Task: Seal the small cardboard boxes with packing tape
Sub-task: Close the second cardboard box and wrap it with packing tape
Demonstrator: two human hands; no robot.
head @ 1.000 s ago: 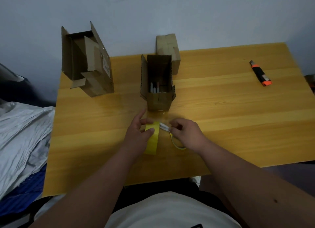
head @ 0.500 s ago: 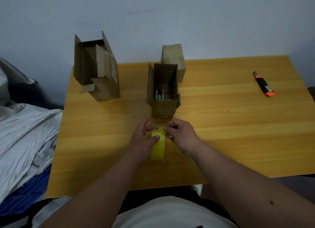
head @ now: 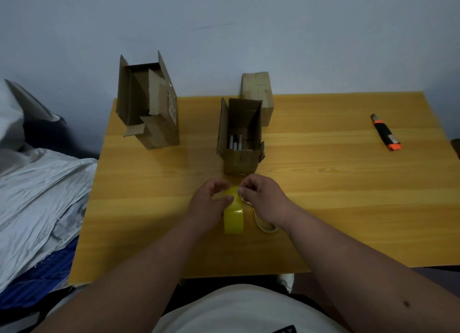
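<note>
The roll of packing tape (head: pixel 233 219) stands on edge on the wooden table (head: pixel 323 188), just in front of the open small box (head: pixel 241 143), which serves here as the landmark. The tape is glossy translucent yellow, and a highlight shines across its band. The left hand (head: pixel 207 205) grips the roll from the left, thumb lying across its upper face and fingers curled over the top. The right hand (head: pixel 263 201) has its fingertips pinched together at the top of the roll; whether a loose tape end sits between them cannot be told. Under the right wrist lies a pale ring-shaped object (head: pixel 265 225), mostly hidden.

The open small box stands upright with its flaps raised, and a few pens (head: pixel 235 142) stand inside against its near wall. Its near face is plain brown cardboard with slightly crushed top corners. Directly behind it, touching or nearly so, a closed small box (head: pixel 257 94) sits at the table's far edge by the wall. To its left, well apart, a larger opened carton (head: pixel 149 103) stands near the far left corner, flaps loose. Far to the right of the open box lies a black-and-orange utility knife (head: pixel 385 133), with bare wood between them. Left of the table's edge lies crumpled grey fabric (head: pixel 37 196).
</note>
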